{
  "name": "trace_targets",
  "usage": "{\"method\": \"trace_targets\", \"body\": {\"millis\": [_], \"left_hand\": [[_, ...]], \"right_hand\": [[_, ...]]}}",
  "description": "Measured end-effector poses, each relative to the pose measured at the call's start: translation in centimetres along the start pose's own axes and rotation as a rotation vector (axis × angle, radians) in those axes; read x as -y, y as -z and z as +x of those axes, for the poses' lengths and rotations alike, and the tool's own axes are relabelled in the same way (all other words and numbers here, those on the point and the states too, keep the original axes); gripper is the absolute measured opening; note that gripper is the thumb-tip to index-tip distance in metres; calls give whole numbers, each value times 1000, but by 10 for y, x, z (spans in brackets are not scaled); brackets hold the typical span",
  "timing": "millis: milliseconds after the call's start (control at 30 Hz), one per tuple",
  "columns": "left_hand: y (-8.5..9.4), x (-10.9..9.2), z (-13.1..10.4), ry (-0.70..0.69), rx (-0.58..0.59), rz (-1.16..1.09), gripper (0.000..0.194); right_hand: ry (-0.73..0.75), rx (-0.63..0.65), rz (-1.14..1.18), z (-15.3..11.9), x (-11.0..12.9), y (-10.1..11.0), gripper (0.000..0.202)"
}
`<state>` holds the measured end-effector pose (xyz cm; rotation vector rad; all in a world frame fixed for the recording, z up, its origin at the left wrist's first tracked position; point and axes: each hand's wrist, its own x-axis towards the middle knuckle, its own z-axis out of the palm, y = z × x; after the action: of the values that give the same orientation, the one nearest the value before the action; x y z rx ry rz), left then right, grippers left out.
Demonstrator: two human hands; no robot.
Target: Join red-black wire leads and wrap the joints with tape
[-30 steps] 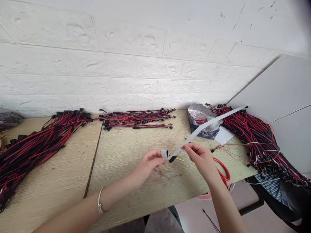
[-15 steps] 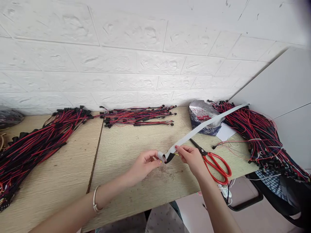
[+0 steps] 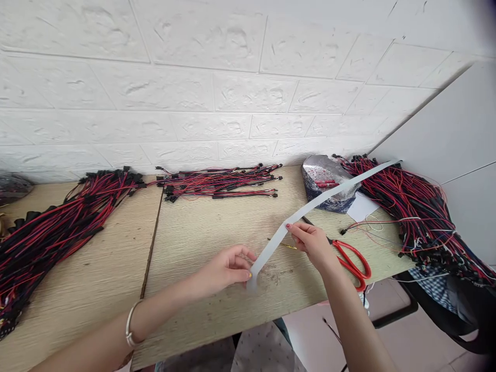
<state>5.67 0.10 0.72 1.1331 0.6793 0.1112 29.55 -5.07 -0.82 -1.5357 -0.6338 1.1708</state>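
A long, flat whitish strip (image 3: 271, 244) runs from beside my left hand up to the right, past a pouch and over a wire bundle. My right hand (image 3: 313, 245) pinches it partway along, thumb against fingers. My left hand (image 3: 232, 266) is loosely curled at the strip's lower end, with a gap between thumb and fingers. The thumb tip is next to the strip's edge; I cannot tell whether it touches. That lower end is blurred. Scissors with red handles (image 3: 355, 263) lie just right of my right hand, their blades mostly hidden behind it.
Red and black wire bundles lie at the left (image 3: 73, 212), along the wall (image 3: 217, 183) and at the right (image 3: 411, 212). An open silver pouch (image 3: 323, 178) stands near a white paper piece (image 3: 362, 207). A thin yellow item (image 3: 289, 246) lies on the wooden table (image 3: 201, 227).
The strip's lower end was curled at my left fingers, showing a black underside; now it hangs straight. My right hand has moved slightly up and right, my left slightly down and left.
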Motion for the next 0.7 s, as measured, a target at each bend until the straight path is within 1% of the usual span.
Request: {"method": "trace_targets", "body": {"millis": [67,200,300,367,467,567,633,700], "left_hand": [[3,2,-5,26,-36,53,24],[6,2,-14,19,-102,197,17],[7,4,-15,12,-143,295,12],[8,6,-14,11,-187,357,10],[10,8,-13,10,-237,435,11],[10,9,-15,-7,-238,512,12],[10,10,-18,-50,-263,589,13],[10,13,-22,-121,-315,682,15]], "right_hand": [[-27,25,19,2,1,3,40],[-81,88,35,6,-1,9,40],[-109,142,36,7,-3,15,41],[-110,156,35,8,-3,20,44],[-95,128,9,8,-2,26,46],[-79,68,-62,9,-2,27,44],[-59,12,-128,9,-4,25,41],[-25,-54,-207,9,-7,20,38]]}}
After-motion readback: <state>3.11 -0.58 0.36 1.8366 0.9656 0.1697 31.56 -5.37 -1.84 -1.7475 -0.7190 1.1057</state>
